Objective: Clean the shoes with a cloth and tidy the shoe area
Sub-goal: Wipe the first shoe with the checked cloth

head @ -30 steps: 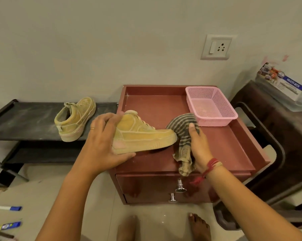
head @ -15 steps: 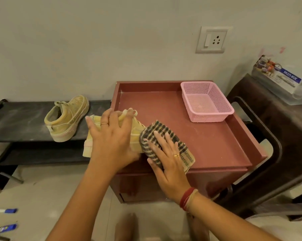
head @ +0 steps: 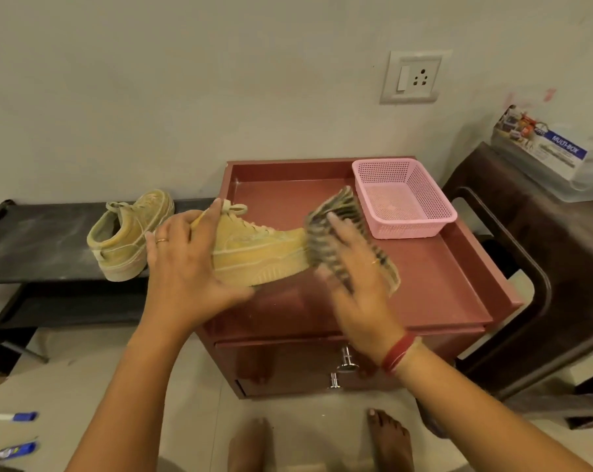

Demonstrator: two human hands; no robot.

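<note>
The left hand (head: 186, 267) grips the heel of the yellow-tan suede sneaker (head: 257, 253) over the red worktop (head: 424, 284). Its long side runs left to right, toe pointing right. The right hand (head: 356, 287) presses the striped grey cloth (head: 339, 212) on the toe with flat fingers.

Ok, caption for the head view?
Left hand holds tan shoe while right hand presses striped cloth on its toe.

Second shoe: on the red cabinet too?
No, the second shoe sits on the black rack, left of the red cabinet.
</note>
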